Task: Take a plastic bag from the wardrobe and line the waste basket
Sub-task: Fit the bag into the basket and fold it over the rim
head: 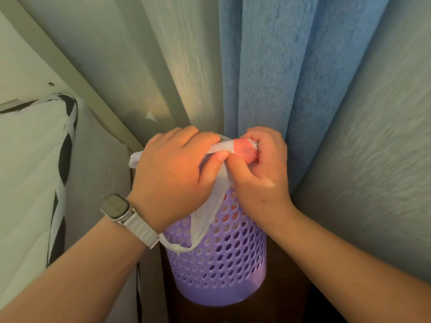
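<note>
Curtains (268, 73) hang beyond my hands; my left hand (175, 173) and right hand (261, 169) pinch the white plastic bag (218, 197) above the purple waste basket (224, 259).

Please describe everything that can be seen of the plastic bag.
The plastic bag is thin, white and crinkled, with a red printed patch near its top. Both hands pinch it above the purple waste basket: the left hand and the right hand bunch its upper part. One handle loop hangs down outside the basket's front. Through the holes more film seems to sit inside.
</note>
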